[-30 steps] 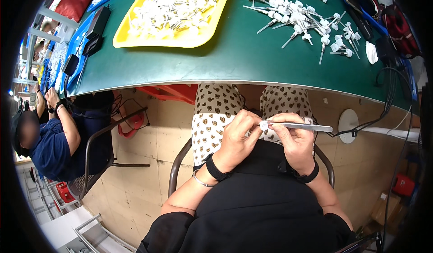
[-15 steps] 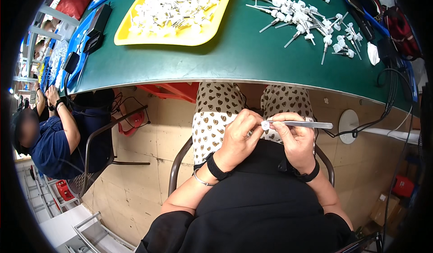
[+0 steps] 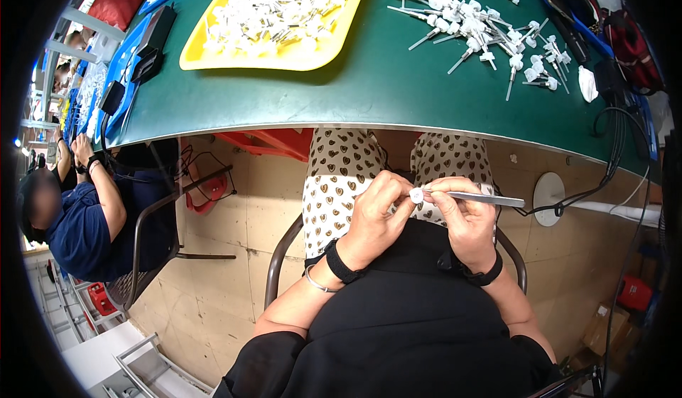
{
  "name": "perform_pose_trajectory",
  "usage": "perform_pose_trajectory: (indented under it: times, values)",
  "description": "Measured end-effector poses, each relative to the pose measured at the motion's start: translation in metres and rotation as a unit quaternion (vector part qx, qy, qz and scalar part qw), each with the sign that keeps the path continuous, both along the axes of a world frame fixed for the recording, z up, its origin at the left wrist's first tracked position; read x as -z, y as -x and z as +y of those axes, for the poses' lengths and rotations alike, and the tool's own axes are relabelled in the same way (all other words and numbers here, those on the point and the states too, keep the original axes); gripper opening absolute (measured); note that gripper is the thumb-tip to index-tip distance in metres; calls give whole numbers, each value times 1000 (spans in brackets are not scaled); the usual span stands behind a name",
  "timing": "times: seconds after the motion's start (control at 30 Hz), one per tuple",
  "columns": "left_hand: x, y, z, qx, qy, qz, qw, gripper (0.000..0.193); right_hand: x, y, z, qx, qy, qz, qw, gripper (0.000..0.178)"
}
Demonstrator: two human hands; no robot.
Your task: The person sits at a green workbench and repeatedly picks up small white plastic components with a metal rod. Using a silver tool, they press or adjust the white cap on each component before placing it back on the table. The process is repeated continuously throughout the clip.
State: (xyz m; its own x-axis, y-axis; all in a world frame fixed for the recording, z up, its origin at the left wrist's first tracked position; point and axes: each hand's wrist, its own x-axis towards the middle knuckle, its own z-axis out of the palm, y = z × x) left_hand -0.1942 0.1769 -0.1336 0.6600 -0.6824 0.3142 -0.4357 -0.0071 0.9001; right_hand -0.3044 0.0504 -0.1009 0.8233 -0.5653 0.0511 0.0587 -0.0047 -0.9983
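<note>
Above my lap, in front of the table edge, my left hand pinches a small white plastic part with a round end facing up. My right hand is closed on a pair of metal tweezers, whose back end sticks out to the right. The tweezers' tips meet the white part or lie right beside it; fingers hide the exact contact. On the green table lies a loose heap of white-headed pieces with thin tubes. A yellow tray full of similar pieces stands left of the heap.
A small white piece lies at the table's right, near black cables. Blue trays and a black device are at the left. A co-worker in dark blue sits at the far left.
The white part has turned or tilted slightly between my fingers, and the tweezers' back end has dipped a little. Both hands stay in nearly the same place.
</note>
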Motion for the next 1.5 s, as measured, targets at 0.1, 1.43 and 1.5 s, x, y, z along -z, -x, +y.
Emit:
perform_pose_trajectory:
  times: [0.1, 1.43, 1.5]
  values:
    - [1, 1, 0, -3, -1, -1, 1000, 13, 1, 0, -1, -2, 20, -2, 1000, 9]
    - [3, 0, 0, 24, 11, -2, 1000, 16, -2, -1, -1, 10, 102, -2, 995, 8]
    - [2, 0, 0, 25, 8, -1, 1000, 16, -3, -1, -2, 7, 101, -2, 995, 7]
